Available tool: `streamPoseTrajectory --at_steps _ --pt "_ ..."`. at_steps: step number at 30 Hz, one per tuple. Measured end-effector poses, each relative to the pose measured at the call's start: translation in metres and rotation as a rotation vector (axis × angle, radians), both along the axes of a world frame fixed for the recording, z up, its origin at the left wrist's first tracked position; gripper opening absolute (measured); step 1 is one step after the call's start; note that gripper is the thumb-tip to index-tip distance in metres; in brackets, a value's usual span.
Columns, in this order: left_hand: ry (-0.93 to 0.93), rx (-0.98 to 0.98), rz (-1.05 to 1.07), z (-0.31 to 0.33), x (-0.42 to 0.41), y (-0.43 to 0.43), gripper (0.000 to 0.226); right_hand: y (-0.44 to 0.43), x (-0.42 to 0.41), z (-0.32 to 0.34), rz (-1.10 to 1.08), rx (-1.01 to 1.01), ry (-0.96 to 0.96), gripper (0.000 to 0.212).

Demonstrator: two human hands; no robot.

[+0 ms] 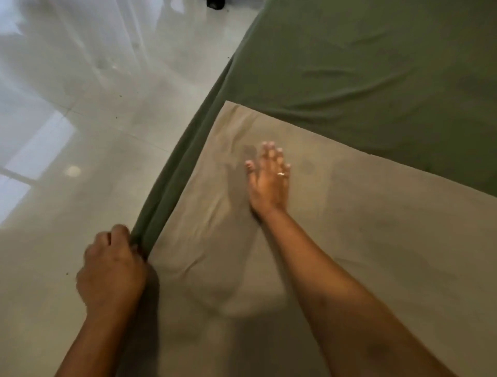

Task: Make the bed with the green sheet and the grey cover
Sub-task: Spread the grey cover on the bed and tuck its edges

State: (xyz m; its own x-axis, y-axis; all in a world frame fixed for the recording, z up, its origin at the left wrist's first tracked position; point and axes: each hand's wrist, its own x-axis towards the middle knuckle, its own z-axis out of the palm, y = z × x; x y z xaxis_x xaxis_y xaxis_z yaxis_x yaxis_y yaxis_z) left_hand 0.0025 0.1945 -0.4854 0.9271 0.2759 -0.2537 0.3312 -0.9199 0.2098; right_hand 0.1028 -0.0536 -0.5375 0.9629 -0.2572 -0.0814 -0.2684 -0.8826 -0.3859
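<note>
The green sheet (376,75) covers the far part of the bed and hangs down its left side. The grey cover (376,228), a pale beige-grey cloth, lies over the near part of the bed, its far edge running diagonally across the sheet. My left hand (113,269) grips the cloth at the bed's left edge, where the green sheet's side meets the cover's edge. My right hand (269,180), a ring on one finger, presses flat with straight fingers on the cover near its far left corner. Creases run through the cover between my hands.
A glossy white tiled floor (80,134) stretches to the left of the bed. Sheer white curtains (88,35) hang at the upper left. A dark object (215,3) sits on the floor at the top edge.
</note>
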Motion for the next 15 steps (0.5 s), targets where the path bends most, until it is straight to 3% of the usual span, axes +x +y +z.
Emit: streamPoseTrajectory --at_steps 4,7,11,13,15 --pt "-0.189 -0.079 -0.286 -0.004 0.054 -0.079 0.036 -0.137 -0.001 -0.017 -0.430 -0.172 0.144 0.064" --pt "-0.101 -0.089 -0.482 -0.018 0.088 -0.137 0.053 -0.174 0.001 -0.022 -0.585 -0.168 0.219 0.069" --pt "0.051 -0.018 -0.541 -0.039 0.101 -0.187 0.059 -0.123 0.033 -0.024 -0.296 -0.172 0.189 0.071" --pt "0.072 -0.020 -0.491 -0.043 0.102 -0.206 0.058 -0.095 0.048 -0.016 -0.032 -0.053 0.205 0.067" --pt "0.083 -0.020 -0.476 -0.044 0.100 -0.224 0.057 -0.080 0.056 -0.001 0.210 0.189 0.217 0.059"
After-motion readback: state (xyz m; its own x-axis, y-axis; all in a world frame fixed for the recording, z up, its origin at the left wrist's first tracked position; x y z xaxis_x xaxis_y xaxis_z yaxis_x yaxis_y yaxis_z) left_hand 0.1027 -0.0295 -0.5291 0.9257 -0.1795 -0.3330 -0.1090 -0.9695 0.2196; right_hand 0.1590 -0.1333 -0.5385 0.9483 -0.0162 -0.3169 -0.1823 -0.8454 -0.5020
